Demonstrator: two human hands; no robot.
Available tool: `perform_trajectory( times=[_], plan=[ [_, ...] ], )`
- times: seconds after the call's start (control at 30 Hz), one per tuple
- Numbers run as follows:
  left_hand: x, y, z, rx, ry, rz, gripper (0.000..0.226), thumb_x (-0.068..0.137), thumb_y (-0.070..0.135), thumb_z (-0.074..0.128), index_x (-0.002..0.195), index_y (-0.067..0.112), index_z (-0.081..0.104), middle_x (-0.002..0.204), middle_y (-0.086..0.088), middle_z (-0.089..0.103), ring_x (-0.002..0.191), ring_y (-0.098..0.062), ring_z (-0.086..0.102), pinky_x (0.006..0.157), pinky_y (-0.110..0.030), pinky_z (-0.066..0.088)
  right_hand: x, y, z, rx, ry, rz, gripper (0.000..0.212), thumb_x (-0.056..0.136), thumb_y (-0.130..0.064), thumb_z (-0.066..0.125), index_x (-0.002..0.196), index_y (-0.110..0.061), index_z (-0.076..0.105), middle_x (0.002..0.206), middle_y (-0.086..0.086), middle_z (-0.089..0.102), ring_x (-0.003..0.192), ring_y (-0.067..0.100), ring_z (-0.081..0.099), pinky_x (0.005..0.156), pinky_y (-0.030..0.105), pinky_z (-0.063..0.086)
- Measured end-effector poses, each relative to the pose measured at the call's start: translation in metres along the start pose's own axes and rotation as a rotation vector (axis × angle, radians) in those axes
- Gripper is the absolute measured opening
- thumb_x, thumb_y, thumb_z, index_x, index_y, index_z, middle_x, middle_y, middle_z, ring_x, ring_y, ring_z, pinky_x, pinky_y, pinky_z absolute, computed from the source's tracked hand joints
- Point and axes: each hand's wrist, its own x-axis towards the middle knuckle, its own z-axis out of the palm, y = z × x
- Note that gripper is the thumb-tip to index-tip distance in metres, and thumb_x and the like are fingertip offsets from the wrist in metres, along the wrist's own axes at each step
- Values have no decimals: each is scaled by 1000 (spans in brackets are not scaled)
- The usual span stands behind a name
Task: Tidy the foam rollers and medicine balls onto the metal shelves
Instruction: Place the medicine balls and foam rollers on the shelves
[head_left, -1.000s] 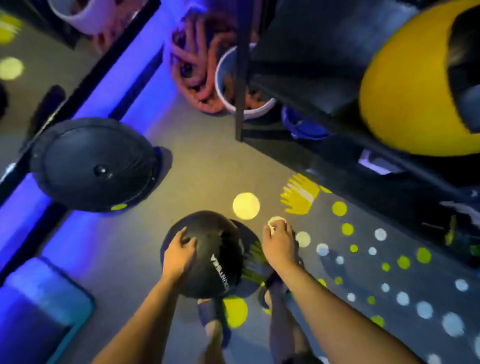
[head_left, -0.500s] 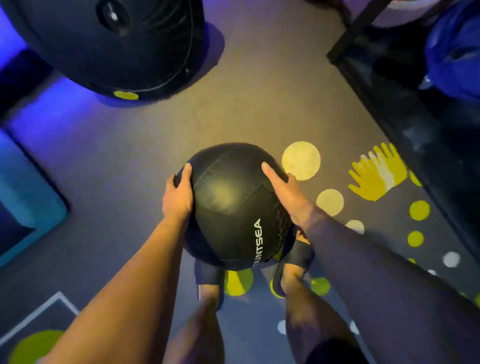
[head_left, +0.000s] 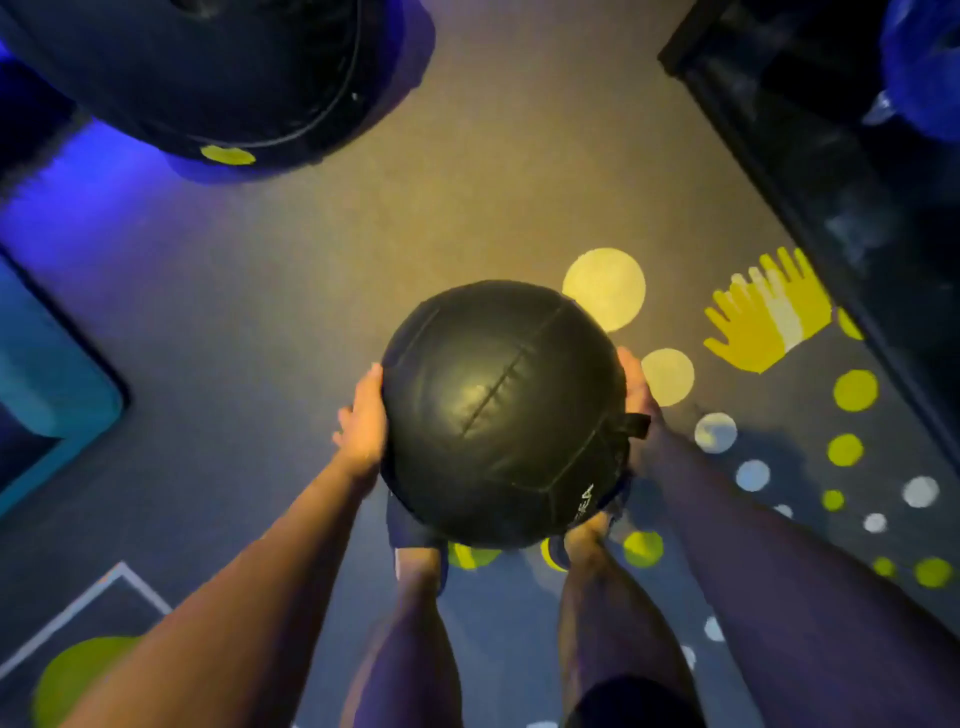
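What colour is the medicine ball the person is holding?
Black, with stitched seams and white lettering low on its right side. The medicine ball shows best in the head view, the only one.

Dim, blue glow left, soft blur, wide-angle warp

Medicine ball (head_left: 501, 410): now lifted clear of the floor (head_left: 270, 312), covering the feet; seam turned upward, lettering rotated to the lower right edge. Left hand (head_left: 363, 423) and right hand (head_left: 636, 395): shifted from its top to opposite sides.
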Motion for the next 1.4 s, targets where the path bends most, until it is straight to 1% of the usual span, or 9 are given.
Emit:
perform_trajectory(
  times=[0.2,0.3,0.47,0.6,0.73,0.93,1.07,1.17,1.4],
  plan=[
    [85,-43,4,-110,-164,78,81,69,90,57,124,34,71,124,2,73,124,-22,64,112,-51,42,-61,-42,35,-23,-36,-54,22,99,-34,56,95,-15,66,86,10,61,80,14,62,73,30,52],
    [82,-35,-2,-99,-144,79,84,58,94,61,122,42,70,125,4,72,123,-23,63,111,-54,41,-98,-45,23,19,15,-40,43,95,-50,54,91,-15,78,87,8,72,81,23,71,77,34,58],
    [-122,91,9,-101,-282,174,60,80,68,59,111,19,75,117,-9,74,115,-26,64,102,-46,48,-218,-105,20,121,40,-189,45,102,-46,48,121,-10,67,124,18,66,117,31,62,112,55,42],
    [-268,190,3,-115,-333,361,36,104,40,43,85,21,66,76,11,72,86,-10,59,76,-33,43,-355,-207,26,7,99,-357,40,101,-46,52,114,-16,74,115,8,74,107,23,70,103,43,52],
    [-342,263,12,-75,-335,484,57,86,72,57,107,20,68,111,-11,68,105,-19,57,95,-49,47,-467,-314,30,56,65,-417,39,99,-46,53,107,-16,76,94,5,77,91,22,74,75,26,58],
    [-439,369,108,-112,-323,731,79,82,83,50,136,26,60,142,1,59,134,-19,51,116,-48,36,-539,-466,-14,102,146,-622,46,96,-57,50,94,-17,72,82,5,77,67,19,71,60,25,54],
    [-494,384,196,100,-362,948,96,87,75,51,161,20,24,160,-17,37,148,-29,36,124,-45,26,-557,-528,-69,55,239,-665,47,98,-58,46,116,-21,69,103,1,75,87,15,68,67,25,51],
    [-527,347,255,555,-407,893,98,92,71,50,162,33,-9,165,-33,-1,153,-48,9,126,-49,16,-544,-538,-99,-206,317,-621,62,89,-64,52,132,-21,63,133,1,65,118,16,61,100,30,47],
    [-548,368,341,1040,-44,1311,78,99,52,49,161,44,3,168,-25,-2,152,-51,9,103,-59,47,-530,-540,-123,-994,617,-647,66,102,-50,45,160,-24,25,165,2,27,150,27,28,121,41,27]
  ],
)
